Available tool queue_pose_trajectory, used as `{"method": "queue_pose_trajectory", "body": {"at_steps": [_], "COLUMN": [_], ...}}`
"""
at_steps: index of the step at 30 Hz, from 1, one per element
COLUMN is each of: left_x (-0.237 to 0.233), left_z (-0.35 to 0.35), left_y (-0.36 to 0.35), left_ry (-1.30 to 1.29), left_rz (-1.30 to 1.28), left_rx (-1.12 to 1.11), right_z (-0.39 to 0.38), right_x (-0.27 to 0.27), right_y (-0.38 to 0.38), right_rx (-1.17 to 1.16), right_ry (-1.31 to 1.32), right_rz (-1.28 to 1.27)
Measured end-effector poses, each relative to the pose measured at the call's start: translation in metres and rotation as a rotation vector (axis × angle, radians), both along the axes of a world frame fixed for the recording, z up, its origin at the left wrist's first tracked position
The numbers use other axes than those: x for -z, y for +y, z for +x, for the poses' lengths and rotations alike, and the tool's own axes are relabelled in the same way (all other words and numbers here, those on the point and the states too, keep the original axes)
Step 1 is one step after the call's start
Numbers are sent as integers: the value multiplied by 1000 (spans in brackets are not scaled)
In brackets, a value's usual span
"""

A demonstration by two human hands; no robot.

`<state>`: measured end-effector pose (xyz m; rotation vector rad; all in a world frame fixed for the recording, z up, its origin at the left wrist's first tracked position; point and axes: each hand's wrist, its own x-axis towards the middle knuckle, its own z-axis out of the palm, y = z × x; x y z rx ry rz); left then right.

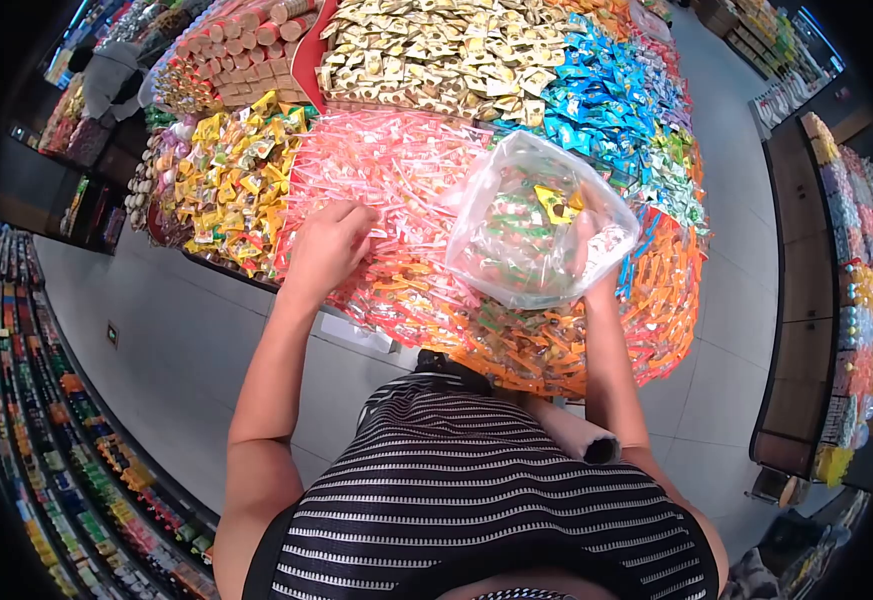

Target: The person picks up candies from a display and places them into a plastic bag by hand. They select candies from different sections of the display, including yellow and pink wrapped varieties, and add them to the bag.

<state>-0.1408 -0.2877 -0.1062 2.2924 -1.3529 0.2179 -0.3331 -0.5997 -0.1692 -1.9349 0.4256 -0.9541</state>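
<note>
My left hand (331, 243) rests over a heap of pink-wrapped candies (406, 150), its fingers curled downward; whether a candy is between the fingertips is hidden. In my right hand (586, 245) is a clear plastic bag (476, 240), its mouth spread wide and facing up. The fingers show partly through the plastic on the bag's right side. Inside lie a yellow-wrapped candy (558, 204) and some green and white wrapped pieces. Orange-wrapped candies (536, 350) lie under and in front of the bag.
Around the display are yellow-wrapped candies (236, 175), cream packets (436, 60), blue packets (596, 95) and stacked red-lidded cylinders (246, 45) behind a red divider (311, 55). Stocked shelves (66, 430) curve along the left; a wooden cabinet (801, 290) stands right across the tiled floor (731, 300).
</note>
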Motion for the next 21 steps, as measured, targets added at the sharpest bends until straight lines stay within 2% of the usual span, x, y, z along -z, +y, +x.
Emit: {"method": "queue_pose_trajectory", "body": {"at_steps": [4,7,10,14,16,21], "left_x": [13,13,11,1,1,0], "left_z": [3,3,14,22,23,17], "left_y": [-12,-19,-14,-15,-18,-26], "left_ry": [-43,-15,3,-156,-185,-370], "left_rz": [-57,-59,37,183,210,256], "left_rx": [31,46,-11,-26,-15,-52], "right_z": [4,1,1,4,2,1], "right_x": [7,0,-7,-1,-8,-14], "right_y": [-1,1,7,2,4,7], "right_rx": [8,16,16,-19,6,11], "right_ry": [-82,5,-5,-51,4,18], "right_rz": [89,23,77,143,3,-1]}}
